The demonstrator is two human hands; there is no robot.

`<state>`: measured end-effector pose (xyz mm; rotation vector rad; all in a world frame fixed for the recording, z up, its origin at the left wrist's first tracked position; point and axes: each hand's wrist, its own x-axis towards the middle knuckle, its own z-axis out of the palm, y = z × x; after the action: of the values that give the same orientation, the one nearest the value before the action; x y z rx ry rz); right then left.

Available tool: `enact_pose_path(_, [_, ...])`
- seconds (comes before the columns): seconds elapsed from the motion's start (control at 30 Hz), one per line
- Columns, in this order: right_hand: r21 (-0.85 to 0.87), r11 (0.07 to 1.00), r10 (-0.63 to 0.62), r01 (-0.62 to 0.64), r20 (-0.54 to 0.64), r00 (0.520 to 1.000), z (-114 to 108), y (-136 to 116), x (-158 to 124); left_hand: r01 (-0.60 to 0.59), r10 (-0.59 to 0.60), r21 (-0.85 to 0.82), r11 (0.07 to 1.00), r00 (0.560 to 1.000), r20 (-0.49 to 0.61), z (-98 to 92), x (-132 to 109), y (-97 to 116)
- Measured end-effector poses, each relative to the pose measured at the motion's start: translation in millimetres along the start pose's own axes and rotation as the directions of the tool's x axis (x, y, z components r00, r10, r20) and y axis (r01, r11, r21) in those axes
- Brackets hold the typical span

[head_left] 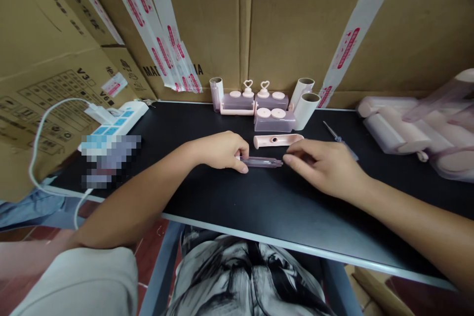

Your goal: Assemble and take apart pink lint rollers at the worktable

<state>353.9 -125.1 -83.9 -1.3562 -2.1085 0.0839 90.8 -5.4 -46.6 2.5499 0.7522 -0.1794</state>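
My left hand (pixel 224 150) pinches the left end of a slim, translucent purplish plastic piece (pixel 263 162), which lies level just above or on the black table. My right hand (pixel 326 165) is at the other end of it, thumb and fingers bent and a little apart, with nothing visible between them. Just behind the purplish piece lies a pale pink half-round plastic part (pixel 272 141) with a dark hole in it. The right fingertips overlap that part's right end; whether they touch it I cannot tell.
At the back stand lint-roller-like white tubes (pixel 308 111) and purplish boxes (pixel 274 122) with pink caps. To the right are a screwdriver (pixel 338 139) and a pile of pink-purple plastic cases (pixel 400 131). A power strip (pixel 122 121) with a white cable sits left. Cardboard walls (pixel 296 24) enclose the table.
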Motion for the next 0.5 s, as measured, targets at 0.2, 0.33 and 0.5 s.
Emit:
enact_pose_path(0.2, [0.033, 0.991, 0.128, -0.127, -0.453, 0.882, -7, 58, 17, 0.065, -0.067, -0.033, 0.997, 0.997, -0.037, -10.6, -5, -2])
enact_pose_path(0.33, [0.307, 0.93, 0.318, -0.201, -0.399, 0.86, 4, 106, 30, 0.122, -0.147, -0.104, 0.987, 0.95, -0.274, -21.6, -1, -4])
enact_pose_path(0.5, [0.4, 0.896, 0.322, -0.193, -0.286, 0.902, 23, 118, 39, 0.074, -0.064, -0.002, 0.997, 0.84, -0.539, -32.1, 41, -8])
